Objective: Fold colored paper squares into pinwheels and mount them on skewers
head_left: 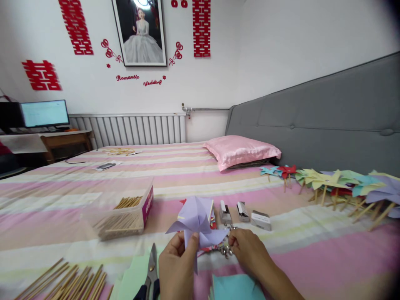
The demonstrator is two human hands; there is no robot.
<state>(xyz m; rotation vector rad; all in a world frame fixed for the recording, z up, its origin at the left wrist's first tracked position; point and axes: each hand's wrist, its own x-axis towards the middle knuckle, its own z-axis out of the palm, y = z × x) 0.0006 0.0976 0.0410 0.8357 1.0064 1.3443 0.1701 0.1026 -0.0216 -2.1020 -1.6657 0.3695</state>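
A purple paper pinwheel [197, 221] is pinched at its centre between the thumb and fingers of my left hand [178, 266]. My right hand [248, 250] is beside it on the right, fingers closed over a scatter of small shiny metal pins [225, 250]; whatever is in the fingertips is hidden. Behind the pinwheel, part of a stack of coloured paper [213, 218] shows. Scissors [151, 271] rest on light green paper sheets [133, 277] left of my left hand. Blue paper squares [237, 287] lie below my right hand.
Wooden sticks [78, 283] lie front left, and a clear plastic box [121, 221] holds more. Several small boxes [261, 220] stand behind my right hand. Finished pinwheels on sticks [328, 180] line the right side by the grey headboard [328, 104]. A pink pillow [242, 150] lies farther back.
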